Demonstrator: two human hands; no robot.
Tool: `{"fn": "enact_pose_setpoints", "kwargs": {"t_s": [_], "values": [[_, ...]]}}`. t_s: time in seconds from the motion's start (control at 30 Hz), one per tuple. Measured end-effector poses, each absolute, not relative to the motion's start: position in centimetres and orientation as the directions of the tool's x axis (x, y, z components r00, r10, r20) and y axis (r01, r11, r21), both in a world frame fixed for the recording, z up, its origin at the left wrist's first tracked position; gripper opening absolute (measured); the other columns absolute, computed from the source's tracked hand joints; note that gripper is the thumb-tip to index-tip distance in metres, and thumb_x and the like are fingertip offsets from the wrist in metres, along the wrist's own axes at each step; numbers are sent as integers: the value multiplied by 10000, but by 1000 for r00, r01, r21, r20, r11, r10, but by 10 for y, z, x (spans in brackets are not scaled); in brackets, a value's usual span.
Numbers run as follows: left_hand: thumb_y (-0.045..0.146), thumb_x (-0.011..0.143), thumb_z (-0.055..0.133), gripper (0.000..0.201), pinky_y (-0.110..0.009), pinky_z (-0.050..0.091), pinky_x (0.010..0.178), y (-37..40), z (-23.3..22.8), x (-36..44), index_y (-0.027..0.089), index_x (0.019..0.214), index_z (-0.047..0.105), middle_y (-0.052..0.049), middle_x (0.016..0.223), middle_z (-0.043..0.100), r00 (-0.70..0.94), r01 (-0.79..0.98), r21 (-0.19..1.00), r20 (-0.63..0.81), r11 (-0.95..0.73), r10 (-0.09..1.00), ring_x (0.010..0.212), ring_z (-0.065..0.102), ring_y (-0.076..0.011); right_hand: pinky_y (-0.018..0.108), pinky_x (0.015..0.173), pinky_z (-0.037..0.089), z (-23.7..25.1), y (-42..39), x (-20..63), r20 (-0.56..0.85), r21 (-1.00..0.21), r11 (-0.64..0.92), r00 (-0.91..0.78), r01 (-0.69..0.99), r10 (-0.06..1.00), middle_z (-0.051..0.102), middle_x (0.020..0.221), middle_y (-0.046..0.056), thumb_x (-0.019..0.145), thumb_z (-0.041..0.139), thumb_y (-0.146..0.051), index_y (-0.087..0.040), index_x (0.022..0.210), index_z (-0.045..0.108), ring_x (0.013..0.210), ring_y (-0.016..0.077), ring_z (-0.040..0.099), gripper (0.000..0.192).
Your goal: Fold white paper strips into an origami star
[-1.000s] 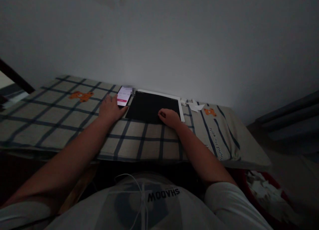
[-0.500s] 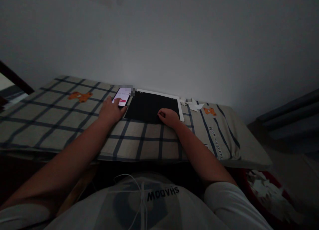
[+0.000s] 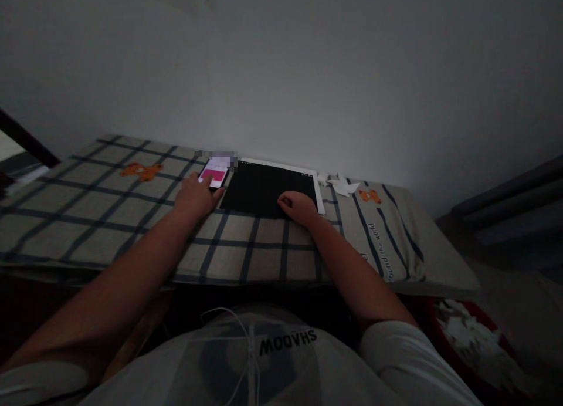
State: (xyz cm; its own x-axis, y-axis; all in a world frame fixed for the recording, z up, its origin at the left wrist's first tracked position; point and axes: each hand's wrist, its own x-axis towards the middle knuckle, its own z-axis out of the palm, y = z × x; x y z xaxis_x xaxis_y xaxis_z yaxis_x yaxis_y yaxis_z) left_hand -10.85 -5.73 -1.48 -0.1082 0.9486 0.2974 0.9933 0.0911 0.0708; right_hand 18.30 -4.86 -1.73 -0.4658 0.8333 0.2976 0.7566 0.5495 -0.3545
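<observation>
Your left hand [image 3: 196, 196] lies open with a fingertip on the lit phone [image 3: 214, 174], just left of the black tablet [image 3: 268, 189], long axis pointing away from you; right hand [image 3: 299, 207], loosely curled, rests empty on the tablet's near edge.

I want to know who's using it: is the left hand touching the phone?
Touching. The head view shows the left hand with a fingertip on the phone.

White short-sleeved shirt [image 3: 281, 365], mirrored "SHADOW" print, white earphone cable [image 3: 251, 347]
</observation>
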Motion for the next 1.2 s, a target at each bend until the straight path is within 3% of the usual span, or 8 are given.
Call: {"fn": "enact_pose_setpoints", "kwargs": {"t_s": [1.2], "values": [[584, 811, 370, 634, -428, 380, 883, -54, -15, -110, 149, 1260, 474, -196, 1290, 410, -117, 992, 82, 286, 97, 951, 1116, 444, -360, 248, 609, 315, -19, -47, 183, 292, -341, 546, -466, 765, 835, 599, 792, 6, 831, 482, -299, -211, 850, 599, 705, 130, 512, 148]]}}
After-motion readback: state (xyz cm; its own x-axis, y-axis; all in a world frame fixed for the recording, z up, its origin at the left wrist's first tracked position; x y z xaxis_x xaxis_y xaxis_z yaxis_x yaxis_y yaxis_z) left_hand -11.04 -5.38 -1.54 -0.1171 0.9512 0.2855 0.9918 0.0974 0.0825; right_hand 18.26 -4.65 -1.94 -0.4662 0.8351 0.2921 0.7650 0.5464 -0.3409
